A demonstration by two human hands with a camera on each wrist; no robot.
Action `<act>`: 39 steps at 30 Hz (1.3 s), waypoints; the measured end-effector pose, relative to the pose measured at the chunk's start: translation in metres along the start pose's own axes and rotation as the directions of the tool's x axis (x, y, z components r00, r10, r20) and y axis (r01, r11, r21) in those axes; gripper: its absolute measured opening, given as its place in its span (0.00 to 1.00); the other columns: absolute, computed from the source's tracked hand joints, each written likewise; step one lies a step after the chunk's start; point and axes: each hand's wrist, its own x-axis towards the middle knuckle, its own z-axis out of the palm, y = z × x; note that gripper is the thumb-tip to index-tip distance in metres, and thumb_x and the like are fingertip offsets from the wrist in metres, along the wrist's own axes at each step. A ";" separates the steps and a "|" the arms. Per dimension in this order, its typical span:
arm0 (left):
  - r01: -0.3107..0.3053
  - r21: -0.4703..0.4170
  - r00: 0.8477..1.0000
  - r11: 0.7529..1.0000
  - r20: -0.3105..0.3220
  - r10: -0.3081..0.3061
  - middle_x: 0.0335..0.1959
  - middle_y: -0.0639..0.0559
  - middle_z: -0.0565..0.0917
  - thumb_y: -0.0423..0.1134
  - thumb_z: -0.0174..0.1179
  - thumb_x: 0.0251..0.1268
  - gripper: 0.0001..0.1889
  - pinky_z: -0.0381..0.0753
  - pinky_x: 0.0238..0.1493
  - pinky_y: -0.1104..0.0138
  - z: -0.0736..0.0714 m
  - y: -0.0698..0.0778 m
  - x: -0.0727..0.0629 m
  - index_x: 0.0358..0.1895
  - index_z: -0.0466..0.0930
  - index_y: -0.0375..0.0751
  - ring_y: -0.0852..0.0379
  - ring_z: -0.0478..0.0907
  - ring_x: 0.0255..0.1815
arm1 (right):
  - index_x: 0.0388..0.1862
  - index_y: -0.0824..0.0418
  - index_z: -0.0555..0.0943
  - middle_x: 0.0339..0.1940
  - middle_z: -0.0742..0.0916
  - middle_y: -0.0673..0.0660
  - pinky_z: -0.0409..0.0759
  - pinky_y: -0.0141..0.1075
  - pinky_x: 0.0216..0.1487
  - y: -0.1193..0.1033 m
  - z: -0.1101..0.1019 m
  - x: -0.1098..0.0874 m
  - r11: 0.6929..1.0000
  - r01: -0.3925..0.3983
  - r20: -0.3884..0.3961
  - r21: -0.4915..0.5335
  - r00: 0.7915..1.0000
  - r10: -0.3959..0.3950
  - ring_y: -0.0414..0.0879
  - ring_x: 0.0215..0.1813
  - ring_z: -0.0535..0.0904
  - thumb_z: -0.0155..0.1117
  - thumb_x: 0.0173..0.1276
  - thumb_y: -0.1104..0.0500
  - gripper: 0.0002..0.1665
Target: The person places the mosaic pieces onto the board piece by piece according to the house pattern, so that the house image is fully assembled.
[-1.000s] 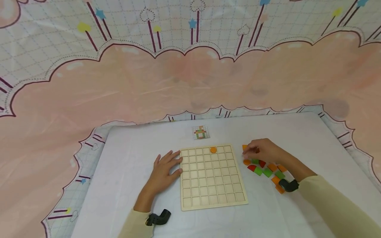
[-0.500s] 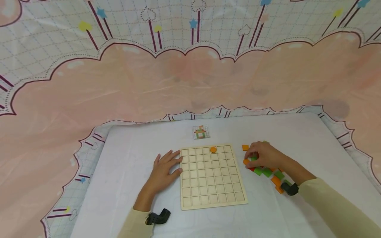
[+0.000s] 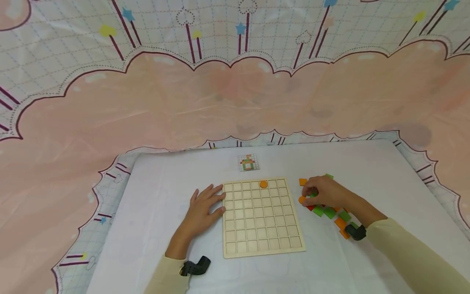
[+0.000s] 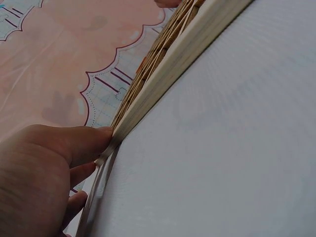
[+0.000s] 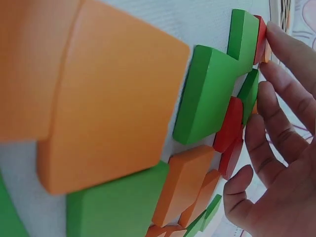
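A pale wooden grid board lies on the table, with one orange round piece in its top row. My left hand rests at the board's left edge, fingers spread; in the left wrist view the thumb touches the board's side. To the right, my right hand pinches another orange round piece between thumb and forefinger. That piece is mostly hidden behind the fingertips in the right wrist view. Under and beside this hand lie red pieces, green squares and orange squares.
A small pattern card lies beyond the board. An orange square sits just past the right fingertips, and a green piece shows behind that hand. White cloth covers the table, and a patterned sheet hangs behind it.
My right hand has come down and nearer over the pieces, and its fingers have closed at the orange round piece, which has shifted slightly left. My left hand has stayed at the board.
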 end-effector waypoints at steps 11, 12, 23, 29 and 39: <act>0.004 0.007 1.000 1.000 0.001 -0.004 0.77 0.50 0.71 0.47 0.64 0.69 0.24 0.42 0.79 0.35 -0.001 0.000 0.001 0.67 0.80 0.45 0.42 0.59 0.82 | 0.38 0.42 0.85 0.37 0.84 0.45 0.80 0.32 0.33 0.000 0.004 0.004 0.999 0.023 0.019 0.028 1.000 -0.024 0.44 0.37 0.76 0.77 0.62 0.53 0.08; 0.003 0.006 1.000 1.000 0.001 -0.003 0.77 0.50 0.71 0.47 0.64 0.69 0.24 0.42 0.79 0.35 -0.001 0.000 0.001 0.66 0.80 0.45 0.42 0.59 0.82 | 0.37 0.41 0.85 0.37 0.84 0.44 0.79 0.32 0.34 0.000 0.004 0.005 0.999 0.032 0.015 0.021 0.999 -0.032 0.44 0.39 0.75 0.77 0.63 0.53 0.08; 0.000 0.001 1.000 1.000 -0.002 0.000 0.77 0.50 0.71 0.47 0.65 0.69 0.24 0.42 0.79 0.35 -0.001 -0.001 0.000 0.66 0.80 0.45 0.42 0.59 0.82 | 0.39 0.46 0.87 0.36 0.88 0.45 0.83 0.34 0.41 -0.009 0.000 0.015 0.987 0.049 0.031 0.156 0.998 -0.055 0.44 0.40 0.82 0.74 0.66 0.53 0.05; -0.001 -0.004 1.000 1.000 -0.003 0.001 0.77 0.51 0.71 0.47 0.64 0.69 0.24 0.42 0.79 0.35 0.000 -0.003 0.000 0.66 0.80 0.45 0.43 0.59 0.82 | 0.38 0.47 0.88 0.36 0.88 0.45 0.82 0.33 0.47 -0.017 0.001 0.033 0.986 0.048 0.023 0.157 0.998 -0.052 0.45 0.42 0.82 0.74 0.66 0.54 0.03; -0.027 0.007 0.999 1.000 -0.036 0.028 0.75 0.48 0.73 0.46 0.65 0.68 0.24 0.44 0.77 0.33 0.003 -0.001 0.000 0.65 0.81 0.44 0.40 0.61 0.81 | 0.38 0.48 0.88 0.38 0.88 0.47 0.79 0.41 0.53 -0.042 0.001 0.064 0.978 0.022 0.036 0.206 0.999 -0.030 0.47 0.46 0.80 0.74 0.66 0.53 0.04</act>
